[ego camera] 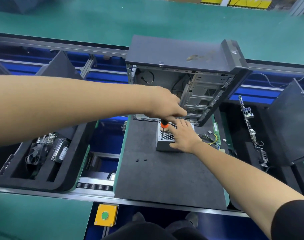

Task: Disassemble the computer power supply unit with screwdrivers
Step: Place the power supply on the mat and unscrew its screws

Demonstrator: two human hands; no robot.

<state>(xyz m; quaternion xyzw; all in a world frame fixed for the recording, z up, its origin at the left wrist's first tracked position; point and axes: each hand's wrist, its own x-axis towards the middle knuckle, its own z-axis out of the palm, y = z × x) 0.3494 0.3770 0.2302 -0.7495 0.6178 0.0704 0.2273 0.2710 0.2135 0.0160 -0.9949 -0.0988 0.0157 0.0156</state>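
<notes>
Two hands — left hand (165, 104) gripping screwdriver (163, 127), right hand (184, 135) (fingers spread) pressing power supply (162, 145)

Left hand (165, 105) clenched (right hand (184, 135) splayed flat).

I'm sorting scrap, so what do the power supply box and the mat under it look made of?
Power supply box: likely sheet metal, matte silver-grey, with a punched honeycomb vent on top. Mat: looks like dark grey foam, given its dull, finely speckled surface, though rubber is possible.

Your left hand (165, 104) hides the screwdriver (163, 129) handle's top; your right hand (184, 135) covers the power supply (162, 144)'s right side. Both elbows are cut off.
</notes>
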